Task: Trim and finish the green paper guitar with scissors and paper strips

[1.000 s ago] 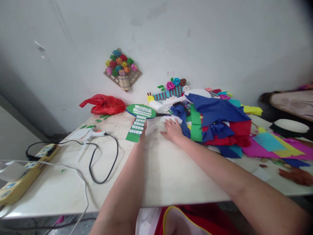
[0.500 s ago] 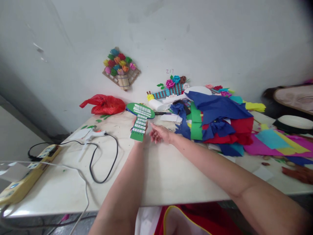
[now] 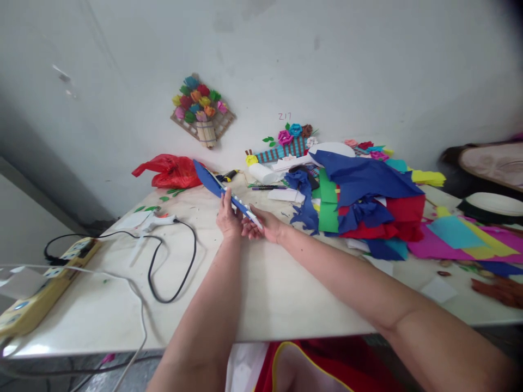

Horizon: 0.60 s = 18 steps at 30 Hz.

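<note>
Between my hands, above the table, a flat racket-shaped paper craft (image 3: 209, 179) is tilted nearly edge-on, its rounded blue back showing on the left. White bits stick out along its upper edge, and its front face is mostly hidden. My left hand (image 3: 229, 216) grips the blue side near the middle, fingertips pressed against it. My right hand (image 3: 261, 224) is closed around the narrow lower end, with the fingers partly curled beneath it.
Left of my hands lie a white glue gun (image 3: 157, 220) with a black cord and a yellow power strip (image 3: 49, 288). A red plastic bag (image 3: 171, 170) sits behind. Dark pens (image 3: 268, 187) and piled blue sheets (image 3: 368, 177) lie to the right. A flower craft (image 3: 204, 111) hangs on the wall.
The craft has been turned from its green, white-stripped face to nearly edge-on, showing its blue back. My right hand has come in and taken hold of its narrow end.
</note>
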Tool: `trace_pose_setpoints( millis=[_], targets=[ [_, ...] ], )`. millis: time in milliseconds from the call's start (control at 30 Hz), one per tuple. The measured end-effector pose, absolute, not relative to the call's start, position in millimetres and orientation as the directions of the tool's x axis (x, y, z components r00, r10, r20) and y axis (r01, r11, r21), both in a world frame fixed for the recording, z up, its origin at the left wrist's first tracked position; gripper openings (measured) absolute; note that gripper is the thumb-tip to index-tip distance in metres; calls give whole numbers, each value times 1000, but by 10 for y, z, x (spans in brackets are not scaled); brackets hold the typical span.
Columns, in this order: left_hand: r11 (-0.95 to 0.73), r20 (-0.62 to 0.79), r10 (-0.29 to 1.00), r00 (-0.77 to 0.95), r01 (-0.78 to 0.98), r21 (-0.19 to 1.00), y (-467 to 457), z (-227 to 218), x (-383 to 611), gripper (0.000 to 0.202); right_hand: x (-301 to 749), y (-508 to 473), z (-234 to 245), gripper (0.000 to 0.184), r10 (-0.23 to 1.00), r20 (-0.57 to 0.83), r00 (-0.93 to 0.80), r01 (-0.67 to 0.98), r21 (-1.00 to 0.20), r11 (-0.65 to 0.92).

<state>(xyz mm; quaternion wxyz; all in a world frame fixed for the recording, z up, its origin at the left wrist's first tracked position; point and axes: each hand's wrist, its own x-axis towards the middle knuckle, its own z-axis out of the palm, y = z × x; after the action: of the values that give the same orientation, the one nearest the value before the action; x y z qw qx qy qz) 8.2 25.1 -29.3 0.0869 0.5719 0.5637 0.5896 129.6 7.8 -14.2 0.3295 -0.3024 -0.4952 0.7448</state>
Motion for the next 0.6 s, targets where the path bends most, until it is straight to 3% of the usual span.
trace_pose_setpoints(
  millis=[133, 333, 500, 600],
  targets=[
    [-189, 687, 659, -305, 818, 544, 210, -243, 125, 57, 1378, 127, -141, 46, 845, -103, -524, -232, -938, -259],
    [-151, 701, 694, -165, 918, 366, 201, -251, 165, 49, 1527, 159, -51, 58, 809, -121, -575, -127, -964, -234],
    [-167, 690, 721, -67, 949, 267, 199, -249, 185, 45, 1544, 143, -48, 41, 804, -142, -577, -106, -964, -246],
    [-183, 676, 737, -1, 962, 201, 204, -249, 181, 46, 1556, 174, -89, 41, 803, -172, -571, -102, -955, -278]
  ],
)
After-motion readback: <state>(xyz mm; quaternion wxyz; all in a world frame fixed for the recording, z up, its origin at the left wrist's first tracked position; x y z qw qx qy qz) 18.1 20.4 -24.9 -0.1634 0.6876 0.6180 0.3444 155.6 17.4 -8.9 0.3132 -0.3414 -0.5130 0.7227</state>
